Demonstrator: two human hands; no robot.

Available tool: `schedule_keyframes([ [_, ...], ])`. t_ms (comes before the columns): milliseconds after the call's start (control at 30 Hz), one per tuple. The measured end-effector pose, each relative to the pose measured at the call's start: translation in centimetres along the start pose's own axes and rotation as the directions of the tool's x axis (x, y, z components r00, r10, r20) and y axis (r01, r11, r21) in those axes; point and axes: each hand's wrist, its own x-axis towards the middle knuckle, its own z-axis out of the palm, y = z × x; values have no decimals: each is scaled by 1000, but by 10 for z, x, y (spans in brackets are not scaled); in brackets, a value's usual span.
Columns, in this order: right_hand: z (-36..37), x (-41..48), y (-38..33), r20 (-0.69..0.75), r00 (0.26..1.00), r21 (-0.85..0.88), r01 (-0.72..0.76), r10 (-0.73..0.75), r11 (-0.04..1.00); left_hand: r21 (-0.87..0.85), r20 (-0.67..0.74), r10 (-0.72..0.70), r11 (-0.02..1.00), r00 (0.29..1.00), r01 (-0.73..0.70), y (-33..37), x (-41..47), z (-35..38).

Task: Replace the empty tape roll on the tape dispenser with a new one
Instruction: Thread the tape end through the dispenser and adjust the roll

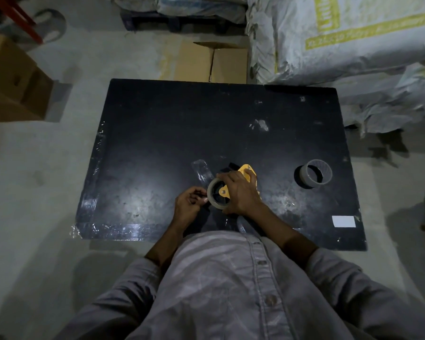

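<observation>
A yellow and black tape dispenser (247,171) lies on the black table (172,123), near its front middle. A tape roll (216,195) sits on the dispenser's wheel. My right hand (241,192) lies over the dispenser and holds it down. My left hand (190,203) is just left of the roll, fingertips pinched at the roll's edge, seemingly on the tape end. A grey empty tape core (314,173) lies on its side to the right, apart from both hands. A strip of clear tape (201,169) is stuck to the table behind the roll.
A white label (343,221) sits at the table's front right. Cardboard boxes (214,62) stand behind the table and at the left (12,79). Large sacks (349,45) are piled at the back right. Concrete floor surrounds the table.
</observation>
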Motion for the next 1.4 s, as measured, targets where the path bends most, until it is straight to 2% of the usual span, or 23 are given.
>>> schedule_keyframes([
  [267,-9,1,2,9,1000,-55,10,-9,998,-39,-52,-75,997,996,73,-1,4,7],
  [533,-16,-2,1,3,1000,-83,8,-8,996,64,-34,-57,996,998,59,-4,-4,12],
  [767,-20,-4,-2,8,1000,-78,-5,6,997,-31,4,1,1000,1000,-1,3,-4,11],
  [867,-20,-5,-3,0,1000,-80,-6,6,997,-45,-56,-24,999,998,21,1,-6,11],
  [1000,-19,-6,-1,-4,1000,-79,-4,4,997,-52,-65,-25,998,998,21,0,-9,11],
  [1400,-20,-4,3,62,998,-58,-4,8,998,93,-72,9,996,997,-3,2,2,9],
])
